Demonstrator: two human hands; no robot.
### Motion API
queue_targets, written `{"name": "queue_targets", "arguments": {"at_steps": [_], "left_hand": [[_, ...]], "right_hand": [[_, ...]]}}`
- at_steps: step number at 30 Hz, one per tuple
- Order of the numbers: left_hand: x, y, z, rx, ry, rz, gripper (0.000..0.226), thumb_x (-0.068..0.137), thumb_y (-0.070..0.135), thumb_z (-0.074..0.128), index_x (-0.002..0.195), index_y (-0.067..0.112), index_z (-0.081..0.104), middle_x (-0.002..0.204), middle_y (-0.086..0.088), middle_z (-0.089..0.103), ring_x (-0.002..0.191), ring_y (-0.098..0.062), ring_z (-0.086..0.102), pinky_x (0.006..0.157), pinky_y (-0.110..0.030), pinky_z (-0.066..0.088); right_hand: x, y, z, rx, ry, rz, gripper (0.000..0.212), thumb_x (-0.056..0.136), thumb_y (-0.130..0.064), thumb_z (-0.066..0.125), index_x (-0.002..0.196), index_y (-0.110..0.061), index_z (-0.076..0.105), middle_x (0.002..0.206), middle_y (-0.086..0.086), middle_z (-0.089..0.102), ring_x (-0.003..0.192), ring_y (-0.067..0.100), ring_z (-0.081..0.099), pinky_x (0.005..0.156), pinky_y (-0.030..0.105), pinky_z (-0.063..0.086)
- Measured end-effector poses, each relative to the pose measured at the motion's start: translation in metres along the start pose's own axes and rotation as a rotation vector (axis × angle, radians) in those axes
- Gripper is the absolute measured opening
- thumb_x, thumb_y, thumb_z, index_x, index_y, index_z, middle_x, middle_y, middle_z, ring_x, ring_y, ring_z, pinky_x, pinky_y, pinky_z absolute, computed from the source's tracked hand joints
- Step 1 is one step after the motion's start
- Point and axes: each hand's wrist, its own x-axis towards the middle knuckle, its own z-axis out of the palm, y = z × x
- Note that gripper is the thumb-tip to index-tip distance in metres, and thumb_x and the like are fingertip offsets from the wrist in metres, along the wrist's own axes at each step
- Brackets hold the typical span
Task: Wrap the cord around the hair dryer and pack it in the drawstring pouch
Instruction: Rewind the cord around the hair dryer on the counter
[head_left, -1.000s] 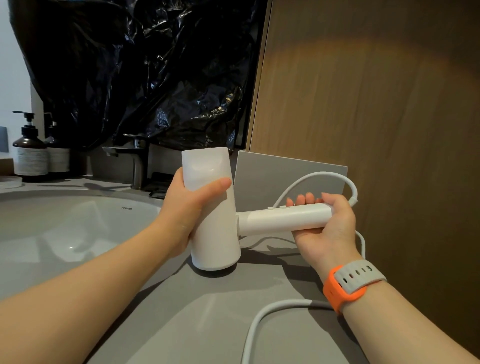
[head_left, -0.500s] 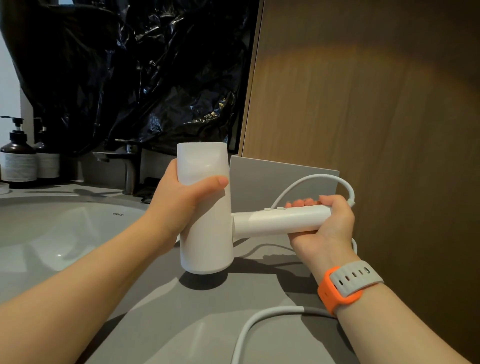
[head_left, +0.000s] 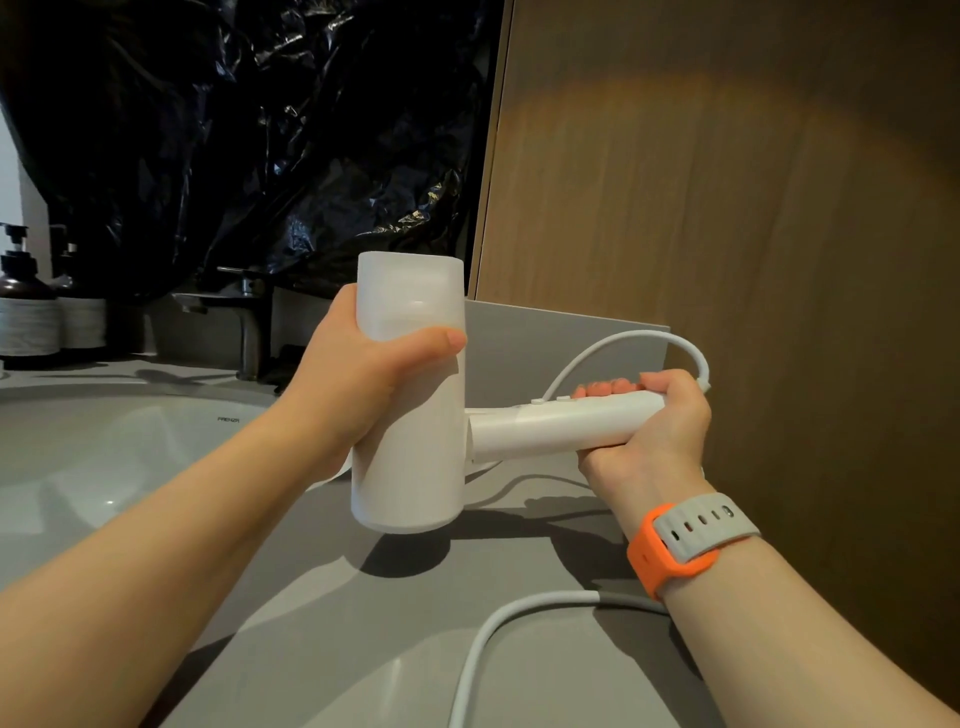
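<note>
Fingers (head_left: 434, 343): my left hand (head_left: 358, 384) is curling round the barrel of the white hair dryer (head_left: 410, 467); my right hand (head_left: 654, 441) is gripping its handle end.
Dryer: I am holding it just above the grey table (head_left: 311, 623), barrel upright, handle pointing right.
Cord (head_left: 493, 623): arching from the handle end, the rest is trailing loose across the table.
Pouch: not showing.
Risk: I am expecting loose slack to snag under my right wrist, or slack turns to be slipping off the smooth handle.

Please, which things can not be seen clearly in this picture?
Drawstring pouch: nowhere in the head view.
Cord: far end runs off the bottom edge; a stretch hides behind the right hand.
Its fingers: mostly behind the hair dryer handle.
Bottles: labels blurred, unreadable.
</note>
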Motion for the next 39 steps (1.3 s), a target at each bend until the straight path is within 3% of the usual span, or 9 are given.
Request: {"name": "queue_targets", "arguments": {"at_steps": [3, 6, 11, 17, 23, 26, 31, 34, 39], "left_hand": [[-0.004, 0.0, 0.0, 0.111, -0.049, 0.033, 0.062, 0.044, 0.04, 0.076, 0.099, 0.037, 0.048, 0.096, 0.008, 0.062, 0.086, -0.012, 0.064, 0.064, -0.027, 0.05], [-0.015, 0.001, 0.002, 0.281, -0.183, 0.059, 0.068, 0.034, 0.05, 0.072, 0.097, 0.042, 0.049, 0.09, 0.026, 0.061, 0.079, 0.007, 0.06, 0.063, -0.017, 0.044], [-0.014, -0.004, 0.003, 0.273, -0.187, 0.046, 0.056, 0.046, 0.039, 0.074, 0.095, 0.042, 0.047, 0.082, 0.036, 0.058, 0.073, 0.015, 0.056, 0.058, -0.011, 0.042], [-0.009, -0.011, 0.003, 0.318, -0.209, -0.008, 0.073, 0.037, 0.058, 0.073, 0.099, 0.051, 0.035, 0.098, 0.024, 0.053, 0.084, 0.001, 0.058, 0.065, -0.02, 0.044], [-0.011, -0.027, 0.003, 0.564, -0.306, 0.037, 0.084, 0.057, 0.046, 0.083, 0.117, 0.043, 0.023, 0.103, 0.022, 0.044, 0.089, 0.001, 0.05, 0.065, -0.014, 0.039], [-0.012, -0.033, 0.005, 0.608, -0.327, 0.059, 0.089, 0.055, 0.048, 0.082, 0.123, 0.047, 0.024, 0.109, 0.023, 0.045, 0.095, -0.003, 0.05, 0.07, -0.02, 0.042], [-0.01, -0.039, 0.003, 0.736, -0.175, 0.157, 0.112, 0.041, 0.051, 0.077, 0.137, 0.046, 0.02, 0.118, 0.014, 0.044, 0.106, -0.01, 0.047, 0.086, -0.034, 0.044], [-0.012, -0.041, 0.002, 0.807, -0.183, 0.224, 0.107, 0.045, 0.053, 0.073, 0.139, 0.041, 0.022, 0.122, 0.017, 0.037, 0.11, -0.006, 0.039, 0.092, -0.034, 0.042], [-0.01, -0.051, 0.006, 0.854, -0.303, 0.248, 0.096, 0.053, 0.039, 0.082, 0.133, 0.037, 0.028, 0.123, 0.012, 0.042, 0.11, -0.01, 0.039, 0.091, -0.037, 0.046]], "right_hand": [[0.0, 0.004, 0.002, -0.095, -0.075, -0.038, 0.007, 0.078, -0.017, 0.056, 0.073, -0.015, 0.051, 0.054, 0.002, 0.049, 0.048, 0.013, 0.05, 0.059, 0.028, 0.053], [-0.001, 0.014, 0.005, -0.313, -0.192, -0.111, 0.011, 0.079, -0.013, 0.053, 0.068, -0.013, 0.049, 0.05, 0.004, 0.048, 0.043, 0.013, 0.048, 0.054, 0.026, 0.049], [0.002, 0.016, 0.003, -0.357, -0.21, -0.106, 0.01, 0.08, -0.015, 0.054, 0.071, -0.013, 0.051, 0.052, 0.004, 0.051, 0.044, 0.013, 0.05, 0.055, 0.027, 0.051], [0.004, 0.014, -0.001, -0.317, -0.135, -0.057, 0.015, 0.079, -0.015, 0.055, 0.065, -0.013, 0.049, 0.052, 0.004, 0.048, 0.045, 0.013, 0.047, 0.057, 0.027, 0.049], [0.013, 0.011, -0.012, -0.278, 0.044, -0.059, 0.006, 0.077, -0.017, 0.058, 0.075, -0.013, 0.054, 0.057, 0.005, 0.052, 0.048, 0.013, 0.05, 0.06, 0.029, 0.052], [0.014, 0.01, -0.014, -0.263, 0.095, -0.072, 0.006, 0.077, -0.017, 0.06, 0.077, -0.013, 0.056, 0.059, 0.005, 0.053, 0.051, 0.015, 0.052, 0.06, 0.031, 0.053], [0.013, 0.011, -0.012, -0.188, 0.131, -0.067, 0.008, 0.076, -0.016, 0.06, 0.073, -0.013, 0.054, 0.06, 0.005, 0.052, 0.052, 0.016, 0.051, 0.061, 0.032, 0.053], [0.012, 0.008, -0.013, -0.116, 0.181, -0.064, 0.01, 0.076, -0.016, 0.06, 0.07, -0.012, 0.053, 0.061, 0.005, 0.052, 0.052, 0.016, 0.051, 0.063, 0.032, 0.053], [0.013, 0.004, -0.017, -0.099, 0.23, -0.046, 0.01, 0.078, -0.02, 0.061, 0.074, -0.013, 0.055, 0.068, 0.006, 0.056, 0.058, 0.017, 0.056, 0.071, 0.036, 0.055]]}}
